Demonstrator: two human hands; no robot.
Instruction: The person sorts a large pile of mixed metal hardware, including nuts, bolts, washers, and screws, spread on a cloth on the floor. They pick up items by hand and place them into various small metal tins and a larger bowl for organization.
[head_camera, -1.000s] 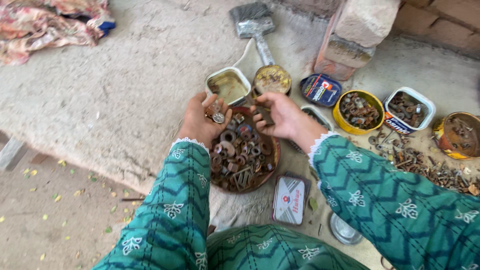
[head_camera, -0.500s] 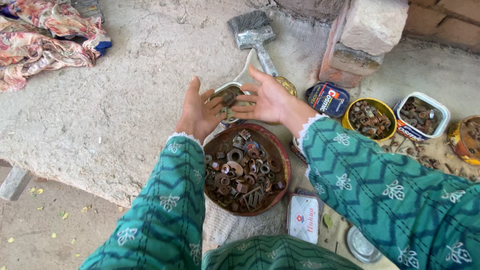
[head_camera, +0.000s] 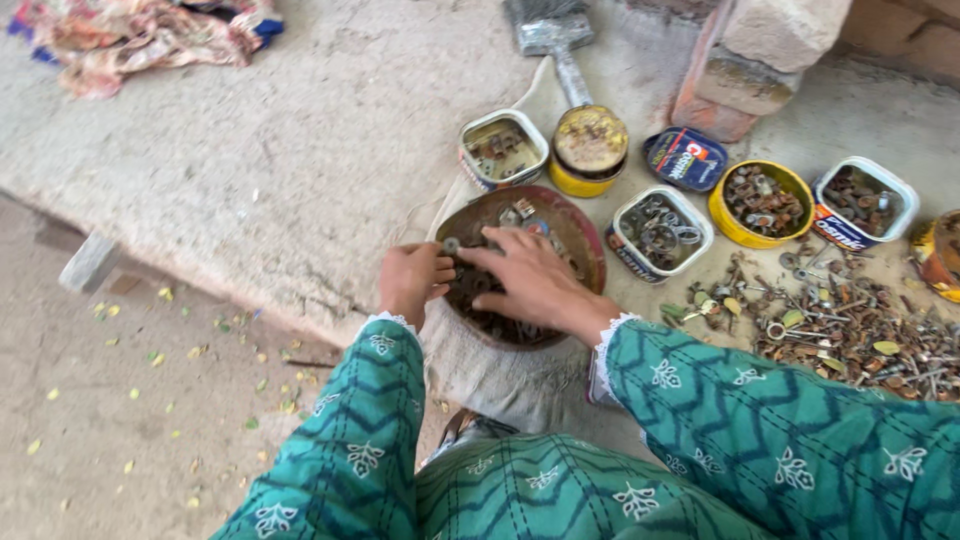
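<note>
A round rusty tray (head_camera: 580, 232) full of rusty washers and nuts lies on a cloth in front of me. My right hand (head_camera: 530, 280) is spread flat over the pieces in the tray, fingers pointing left. My left hand (head_camera: 412, 278) rests at the tray's left rim with its fingers curled around small rusty pieces. Both arms wear green patterned sleeves.
Behind the tray stand a square tin (head_camera: 503, 148), a yellow lidded can (head_camera: 590, 150), a blue lid (head_camera: 685, 158), another square tin (head_camera: 660, 232), a yellow bowl (head_camera: 760, 203) and a white tin (head_camera: 865, 200). Loose rusty hardware (head_camera: 850, 325) lies at right. A brush (head_camera: 555, 35) and bricks (head_camera: 770, 50) are behind.
Both hands came down from the tins at the back into the round tray. The right hand now lies flat on the pieces and the left has curled at the rim.
</note>
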